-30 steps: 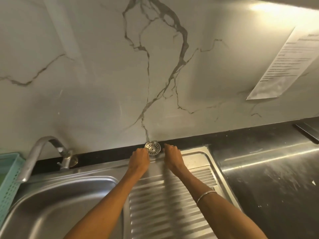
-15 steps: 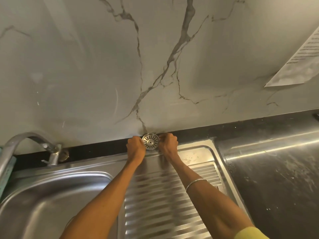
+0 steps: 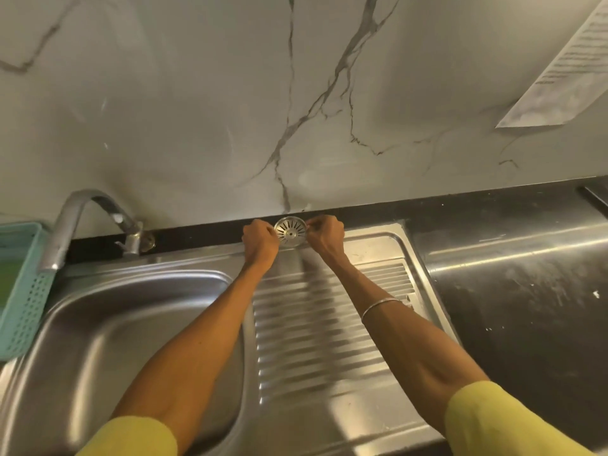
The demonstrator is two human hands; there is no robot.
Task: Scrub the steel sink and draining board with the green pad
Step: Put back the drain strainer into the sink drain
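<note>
Both arms stretched far forward, left hand (image 3: pixel 260 242) and right hand (image 3: pixel 325 236) curled side by side, fingers pinched, bangle (image 3: pixel 380 305) on right wrist, yellow sleeves pushed up

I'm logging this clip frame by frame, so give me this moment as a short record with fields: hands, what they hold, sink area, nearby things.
left hand: closed on strainer's left edge
right hand: closed on strainer's right edge
strainer: round steel disc, at the back of the draining board
draining board: ribbed, under both forearms
sink bowl: left of board
tap: over the bowl
basket: teal, far left
green pad: not visible
</note>
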